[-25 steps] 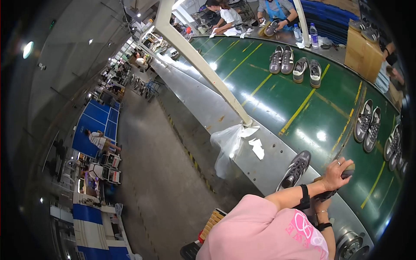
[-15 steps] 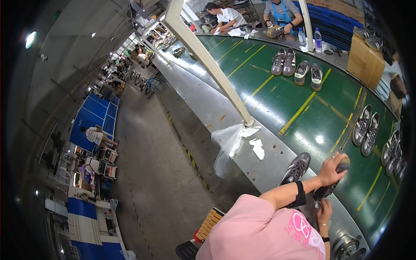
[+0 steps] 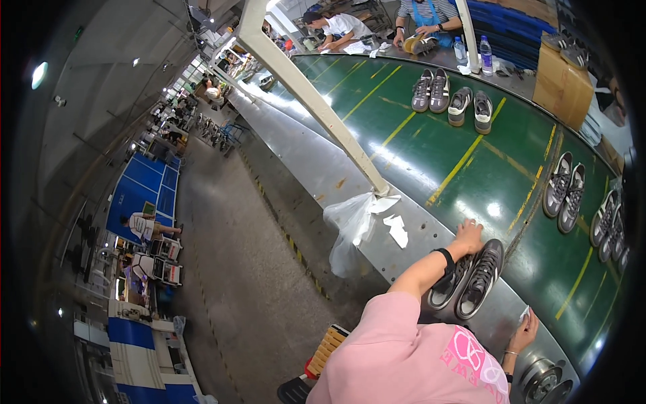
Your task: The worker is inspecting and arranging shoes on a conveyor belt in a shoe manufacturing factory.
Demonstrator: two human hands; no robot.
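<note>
Two dark grey sneakers with white stripes and laces stand side by side on the metal edge in front of me, toes pointing away. The right sneaker shows whole; the left sneaker has its toe hidden by my left hand. That hand reaches over the toe, fingers spread and stretched past it; contact with the shoe is hard to make out. Farther right, above the metal edge, my right hand pinches a small white piece of cloth or paper, apart from both shoes.
A green belt with yellow lines carries several more pairs of sneakers. A slanted cream post rises from the metal edge, near a clear plastic bag and white scraps. Round metal parts sit lower right. Two people work across the belt.
The sneaker held up between my hands now stands beside the other one. My left hand has moved left, over the other shoe's toe, and my right hand has drawn away to the right.
</note>
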